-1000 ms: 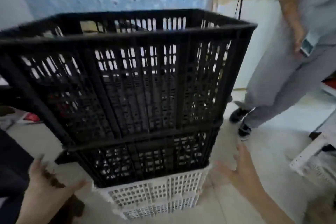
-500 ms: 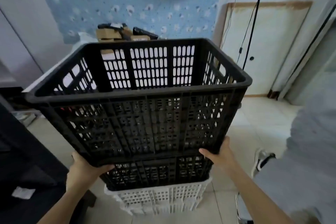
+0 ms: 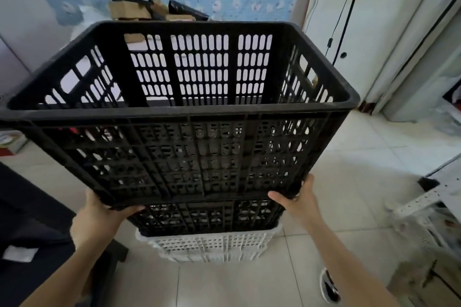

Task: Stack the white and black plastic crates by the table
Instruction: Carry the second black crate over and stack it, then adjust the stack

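A large black slatted crate [image 3: 189, 154] fills the middle of the view, on top of a stack. Under it shows a second black crate [image 3: 212, 214], which sits in a white crate [image 3: 212, 247] on the tiled floor. My left hand [image 3: 99, 214] grips the top crate's lower left corner from below. My right hand [image 3: 296, 197] holds its lower right corner, thumb on the front face. The top crate looks empty and roughly level.
A dark table [image 3: 25, 219] stands at the left, its leg beside the white crate. Cardboard boxes [image 3: 139, 10] pile up behind the stack against blue wallpaper. A white slotted rack [image 3: 429, 207] is at the right. A shoe [image 3: 329, 285] shows on the floor, bottom right.
A second ago both my hands were open and off the crate; since then they took hold of its bottom corners. The person in grey at the right has left the view.
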`<state>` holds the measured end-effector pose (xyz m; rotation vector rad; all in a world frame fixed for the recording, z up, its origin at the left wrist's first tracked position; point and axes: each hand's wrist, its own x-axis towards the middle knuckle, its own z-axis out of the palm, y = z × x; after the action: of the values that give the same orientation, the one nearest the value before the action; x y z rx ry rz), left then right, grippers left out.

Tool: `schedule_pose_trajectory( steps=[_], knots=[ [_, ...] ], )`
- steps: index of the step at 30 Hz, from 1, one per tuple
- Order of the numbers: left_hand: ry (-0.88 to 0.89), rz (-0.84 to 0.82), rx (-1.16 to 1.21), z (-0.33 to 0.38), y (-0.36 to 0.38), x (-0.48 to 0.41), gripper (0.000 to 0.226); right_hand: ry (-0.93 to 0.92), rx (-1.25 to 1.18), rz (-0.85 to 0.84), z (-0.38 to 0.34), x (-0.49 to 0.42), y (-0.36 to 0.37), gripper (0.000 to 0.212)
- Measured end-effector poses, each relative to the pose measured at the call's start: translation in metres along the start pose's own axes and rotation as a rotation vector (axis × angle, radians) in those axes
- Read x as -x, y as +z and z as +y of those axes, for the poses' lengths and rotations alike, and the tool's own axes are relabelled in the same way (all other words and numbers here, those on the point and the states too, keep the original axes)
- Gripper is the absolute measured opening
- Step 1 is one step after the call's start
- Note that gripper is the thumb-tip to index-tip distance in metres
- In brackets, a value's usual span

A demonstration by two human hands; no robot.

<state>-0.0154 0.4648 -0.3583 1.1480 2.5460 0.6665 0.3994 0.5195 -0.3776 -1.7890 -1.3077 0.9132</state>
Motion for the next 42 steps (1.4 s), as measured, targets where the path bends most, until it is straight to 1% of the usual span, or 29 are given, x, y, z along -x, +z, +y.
schedule_pose_trajectory(
  steps=[4,7,10,13,16,22,23,26,28,33,38,42],
  knots=[
    [0.073,-0.042,0.006,-0.002,0.003,-0.013,0.100,0.034,0.017,-0.010,-0.010,-0.014,0.002,0.081],
    [0.116,-0.080,0.086,-0.005,0.003,-0.019,0.101,0.019,0.040,0.001,-0.016,-0.019,0.004,0.083],
    [0.130,-0.128,0.208,-0.008,-0.001,-0.022,0.105,-0.050,0.064,0.061,-0.012,-0.008,0.010,0.068],
    [0.143,-0.165,0.276,-0.010,-0.004,-0.028,0.107,-0.101,0.028,0.147,-0.009,0.002,0.016,0.061],
    [0.140,-0.156,0.276,-0.011,-0.005,-0.034,0.106,-0.136,0.003,0.152,-0.008,0.002,0.015,0.062],
    [0.128,-0.140,0.339,-0.010,-0.006,-0.029,0.088,-0.130,-0.023,0.156,-0.009,-0.003,0.014,0.067],
    [0.125,-0.131,0.342,-0.009,-0.006,-0.027,0.088,-0.124,-0.027,0.157,-0.010,-0.002,0.014,0.068],
    [0.120,-0.097,0.339,-0.008,-0.005,-0.023,0.099,-0.120,-0.051,0.150,-0.007,-0.001,0.012,0.068],
    [0.118,-0.094,0.333,-0.006,-0.005,-0.020,0.102,-0.119,-0.043,0.143,-0.006,-0.002,0.011,0.069],
    [0.109,-0.096,0.312,0.000,-0.004,-0.015,0.089,-0.112,-0.031,0.148,-0.003,-0.006,0.012,0.072],
    [0.093,-0.047,0.266,0.004,0.004,-0.015,0.089,-0.082,-0.087,0.128,0.000,-0.021,0.010,0.073],
    [0.080,-0.042,0.256,0.008,0.009,-0.030,0.089,-0.064,-0.098,0.133,-0.003,-0.037,0.015,0.074]
  ],
)
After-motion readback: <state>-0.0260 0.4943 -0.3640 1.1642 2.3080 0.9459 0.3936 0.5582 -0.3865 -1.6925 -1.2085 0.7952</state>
